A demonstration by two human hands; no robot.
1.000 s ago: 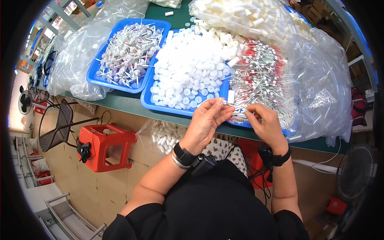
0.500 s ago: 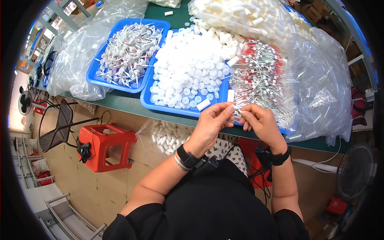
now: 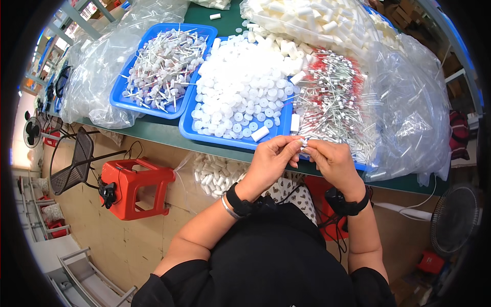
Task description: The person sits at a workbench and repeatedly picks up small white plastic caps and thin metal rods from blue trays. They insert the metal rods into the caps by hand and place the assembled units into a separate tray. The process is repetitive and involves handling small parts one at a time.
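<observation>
Over the blue tray (image 3: 190,129), both hands (fingertips touching) pinch a small white part (image 3: 303,143).

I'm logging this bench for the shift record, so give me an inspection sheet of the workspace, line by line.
Surface: green table, mostly covered.
Job's things: small white part pinched between both hands; blue tray of white caps; red-and-white tube pieces beside it.
Clutter: second blue tray of stemmed parts; clear bags; bag of white tubes.
Grippers: left hand and right hand meet at the tray's near edge, fingertips closed on the part.
Cables: black cable in the lap.
Surroundings: red stool, black chair, fan.
</observation>
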